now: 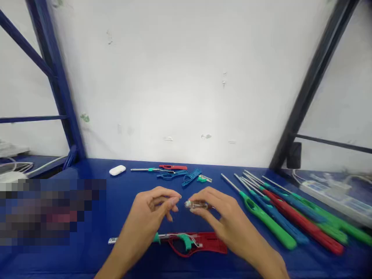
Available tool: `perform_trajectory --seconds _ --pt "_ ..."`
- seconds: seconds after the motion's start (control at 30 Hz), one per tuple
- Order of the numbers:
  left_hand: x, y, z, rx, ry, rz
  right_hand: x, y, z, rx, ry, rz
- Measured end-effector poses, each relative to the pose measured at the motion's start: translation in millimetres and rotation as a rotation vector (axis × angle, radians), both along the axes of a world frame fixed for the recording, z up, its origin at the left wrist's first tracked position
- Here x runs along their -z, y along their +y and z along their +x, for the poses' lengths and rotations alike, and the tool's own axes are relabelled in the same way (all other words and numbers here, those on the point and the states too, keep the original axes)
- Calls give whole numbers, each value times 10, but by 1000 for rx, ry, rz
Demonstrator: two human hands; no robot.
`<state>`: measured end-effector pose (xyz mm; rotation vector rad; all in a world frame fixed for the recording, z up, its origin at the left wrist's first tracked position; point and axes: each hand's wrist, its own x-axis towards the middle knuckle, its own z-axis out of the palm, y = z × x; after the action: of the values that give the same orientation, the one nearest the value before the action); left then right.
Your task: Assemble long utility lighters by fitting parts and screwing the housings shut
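Note:
In my right hand (222, 211), thumb and fingers grip a small see-through lighter fuel tank (198, 204) with a brownish tint, its metal valve end pointing left. My left hand (155, 207) is just left of that valve end, a small gap away, with thumb and fingertips pinched together. Whether anything tiny sits in this pinch cannot be seen. Below both hands lies an open red lighter handle half (213, 242) with a teal trigger (185, 241), a white wire and a metal rod running left. My left wrist covers part of the rod.
Several finished-looking long lighters (279, 213) in green, blue and red lie at the right. At the back are blue shell parts (192, 177), a red shell (173, 167), a metal rod (139, 169) and a white oval case (117, 170). A power strip (334, 199) sits far right.

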<state>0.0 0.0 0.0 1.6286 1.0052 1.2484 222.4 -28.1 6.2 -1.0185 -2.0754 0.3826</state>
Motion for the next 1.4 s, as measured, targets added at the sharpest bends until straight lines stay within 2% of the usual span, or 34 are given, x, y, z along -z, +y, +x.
perform_trajectory --seconds 0.3,0.6,1.0,1.23,1.4 --pt "-59 -90 38 39 -9 -15 -5 -43 -40 58 -108 25" --pt "28 -68 -4 39 -8 -37 31 -24 -47 66 -137 64" --pt "49 -78 6 49 -6 -74 79 33 -11 87 -176 116" --pt "12 -90 18 37 7 -92 -19 -18 70 79 -81 116" --pt "-11 -123 47 56 2 -110 -28 -17 79 70 -153 95"
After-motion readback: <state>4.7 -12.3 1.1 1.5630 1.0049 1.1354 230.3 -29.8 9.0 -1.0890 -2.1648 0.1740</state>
